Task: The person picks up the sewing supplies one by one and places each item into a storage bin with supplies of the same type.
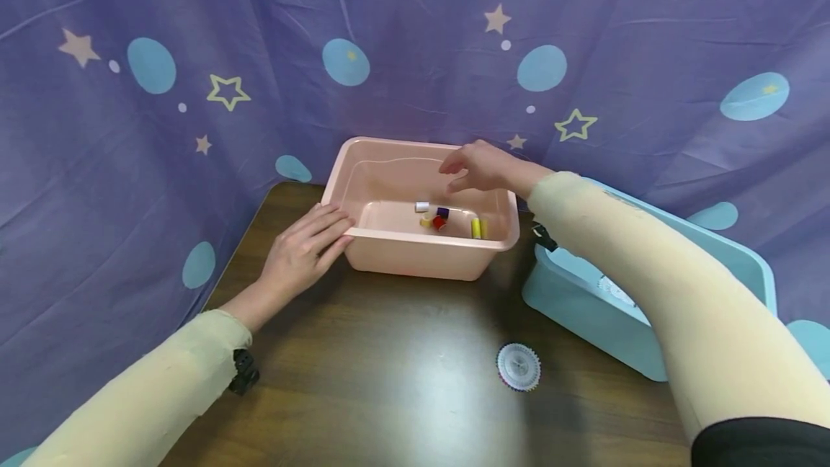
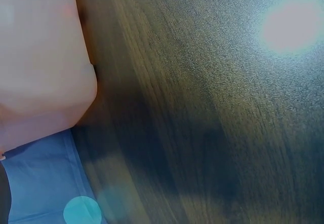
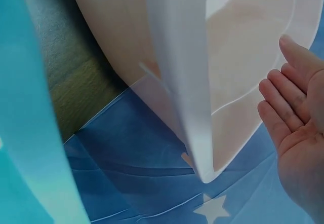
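A pink plastic bin point(image 1: 415, 254) stands at the back of the table. On its floor lie several small thread spools: a white spool point(image 1: 422, 206), a navy spool point(image 1: 443, 212), a red spool point(image 1: 439, 223) and a yellow spool point(image 1: 476, 228) among them. My left hand point(image 1: 300, 251) rests its extended fingers on the bin's front left rim. Over the right side of the bin hovers my right hand point(image 1: 483, 166), loosely bent and holding nothing; the right wrist view shows that hand point(image 3: 298, 117) with its palm bare. The left wrist view leaves out the left hand's fingers.
A light blue bin point(image 1: 596, 330) stands at the right, partly behind the right forearm, with a white ridged item point(image 1: 614, 290) inside. A round pin wheel point(image 1: 519, 367) lies on the brown wooden table point(image 1: 363, 380). Behind hangs a purple patterned curtain point(image 1: 415, 42).
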`<state>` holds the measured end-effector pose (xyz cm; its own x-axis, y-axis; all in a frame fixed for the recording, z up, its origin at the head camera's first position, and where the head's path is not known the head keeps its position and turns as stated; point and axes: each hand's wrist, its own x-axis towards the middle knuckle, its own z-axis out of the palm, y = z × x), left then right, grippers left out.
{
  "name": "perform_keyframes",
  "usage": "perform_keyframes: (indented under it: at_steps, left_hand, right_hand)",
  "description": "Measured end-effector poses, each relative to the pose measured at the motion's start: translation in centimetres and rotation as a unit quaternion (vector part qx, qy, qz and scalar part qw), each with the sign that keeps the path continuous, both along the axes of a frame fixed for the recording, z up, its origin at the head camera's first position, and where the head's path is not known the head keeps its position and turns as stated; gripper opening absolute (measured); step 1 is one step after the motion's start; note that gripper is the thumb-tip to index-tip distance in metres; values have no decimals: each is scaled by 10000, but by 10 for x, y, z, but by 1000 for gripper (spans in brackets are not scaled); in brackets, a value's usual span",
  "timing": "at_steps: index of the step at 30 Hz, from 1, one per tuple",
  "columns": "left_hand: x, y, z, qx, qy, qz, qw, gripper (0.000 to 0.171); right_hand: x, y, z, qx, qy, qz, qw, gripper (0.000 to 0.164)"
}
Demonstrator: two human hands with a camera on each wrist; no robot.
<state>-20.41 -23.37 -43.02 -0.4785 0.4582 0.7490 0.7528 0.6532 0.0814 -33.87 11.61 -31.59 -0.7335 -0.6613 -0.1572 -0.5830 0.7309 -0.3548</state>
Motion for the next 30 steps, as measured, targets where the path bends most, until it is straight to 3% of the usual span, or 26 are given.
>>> perform_keyframes:
  at_steps: [6,12,16,21,30]
  left_hand:
    - [1,1,1,-21,-18,38,10000,45]
    - [3,1,4,-68,-98,67,9999,49]
    - [3,1,5,-50,-113,41,9999,44]
    - [3,-1,7,-89,-152,48,9998,31]
    - [6,1,18,-307,-471,129,9983,32]
  right_hand:
    - [8,8,6,-238,138,17,9996,44]
    - [21,16,6,-490,-91,-278,9984,48]
    - [31,22,4,-590,-112,-338,9976,49]
    - [39,30,5,-567,166,-219,9980,47]
    - [62,47,11,-337,242,-396,9983,50]
